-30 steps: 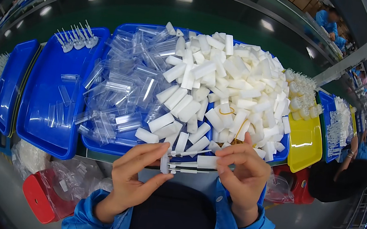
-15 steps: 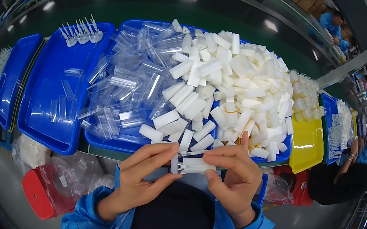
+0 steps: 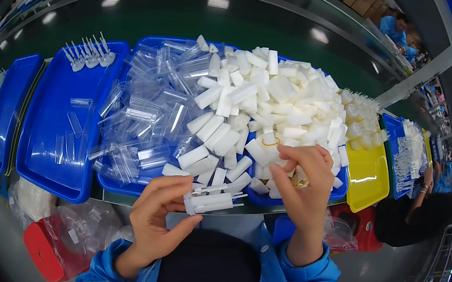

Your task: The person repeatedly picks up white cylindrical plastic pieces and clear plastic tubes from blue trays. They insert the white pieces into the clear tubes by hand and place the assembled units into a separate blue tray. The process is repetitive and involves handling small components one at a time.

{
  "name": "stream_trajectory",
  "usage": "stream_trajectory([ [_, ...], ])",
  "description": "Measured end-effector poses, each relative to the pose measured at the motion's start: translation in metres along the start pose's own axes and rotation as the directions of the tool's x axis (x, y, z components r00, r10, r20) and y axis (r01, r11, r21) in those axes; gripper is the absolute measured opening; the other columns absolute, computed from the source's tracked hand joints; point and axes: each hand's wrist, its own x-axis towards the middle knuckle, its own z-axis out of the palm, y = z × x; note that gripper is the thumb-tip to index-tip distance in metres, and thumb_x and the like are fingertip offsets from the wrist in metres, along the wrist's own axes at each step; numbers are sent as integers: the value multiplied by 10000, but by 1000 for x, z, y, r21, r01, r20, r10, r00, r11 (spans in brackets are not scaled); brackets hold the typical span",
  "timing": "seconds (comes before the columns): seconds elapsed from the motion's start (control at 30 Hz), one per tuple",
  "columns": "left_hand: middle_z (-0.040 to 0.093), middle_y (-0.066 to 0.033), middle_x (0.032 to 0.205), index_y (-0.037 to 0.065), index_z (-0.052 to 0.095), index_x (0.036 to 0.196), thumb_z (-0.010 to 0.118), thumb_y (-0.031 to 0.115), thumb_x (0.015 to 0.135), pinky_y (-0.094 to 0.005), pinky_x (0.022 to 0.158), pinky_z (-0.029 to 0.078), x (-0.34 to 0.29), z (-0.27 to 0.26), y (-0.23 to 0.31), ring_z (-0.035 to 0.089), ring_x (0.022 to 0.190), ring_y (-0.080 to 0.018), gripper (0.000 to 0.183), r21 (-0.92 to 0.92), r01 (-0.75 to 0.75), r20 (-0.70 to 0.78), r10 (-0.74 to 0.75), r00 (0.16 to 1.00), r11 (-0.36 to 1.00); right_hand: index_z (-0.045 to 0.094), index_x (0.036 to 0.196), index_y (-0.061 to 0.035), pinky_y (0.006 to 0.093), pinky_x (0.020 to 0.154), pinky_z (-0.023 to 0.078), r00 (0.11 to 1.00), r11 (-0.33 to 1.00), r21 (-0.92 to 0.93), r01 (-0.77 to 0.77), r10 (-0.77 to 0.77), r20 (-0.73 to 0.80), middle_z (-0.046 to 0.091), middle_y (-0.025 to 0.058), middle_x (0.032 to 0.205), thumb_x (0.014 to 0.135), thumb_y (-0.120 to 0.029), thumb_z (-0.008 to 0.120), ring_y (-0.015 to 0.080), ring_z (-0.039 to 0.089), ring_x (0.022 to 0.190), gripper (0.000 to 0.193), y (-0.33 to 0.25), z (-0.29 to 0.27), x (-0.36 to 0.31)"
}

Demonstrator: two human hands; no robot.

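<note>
My left hand [image 3: 161, 218] pinches a small white plastic part with thin rods [image 3: 213, 202] by its base, between thumb and fingers. White foam pieces sit among its rods, which point to the right. My right hand [image 3: 311, 181] is over the near side of a heap of white foam blocks [image 3: 305, 103]. Its thumb and bent fingers are apart, and nothing shows between them. A yellow rubber band [image 3: 270, 141] lies on the foam just left of that hand's fingertips. To the left of the foam are loose clear plastic sleeves [image 3: 152, 114].
A blue tray [image 3: 46, 140] at left carries several white rodded parts [image 3: 90, 54] and a few clear sleeves. At right, a yellow tray [image 3: 369, 174] holds finished-looking bundles [image 3: 361, 116]. Red stools [image 3: 43, 251] stand below the bench. Other people in blue work farther off.
My right hand has let go of the rodded part and moved up and right over the foam. My left hand has shifted slightly left and down, still holding the part.
</note>
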Motion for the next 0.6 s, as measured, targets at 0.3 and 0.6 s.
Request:
stream_trajectory([
  [0.3, 506, -215, 1265, -66, 558, 1179, 684, -101, 768, -329, 862, 562, -1, -7, -6, 625, 1050, -251, 432, -135, -10, -5, 10, 1000, 991, 663, 1007, -80, 419, 960, 276, 995, 981, -188, 41, -58, -86, 634, 16, 802, 761, -67, 679, 155, 602, 706, 247, 5, 12, 12],
  [0.6, 510, -185, 1242, -69, 527, 1259, 652, -108, 774, -322, 899, 532, 3, -5, 2, 613, 1057, -232, 502, -82, 54, 32, -52, 998, 995, 624, 785, -22, 308, 705, 445, 995, 997, -63, 40, -46, -85, 603, 79, 688, 717, 36, 607, 207, 586, 619, 91, 15, -20, 28],
])
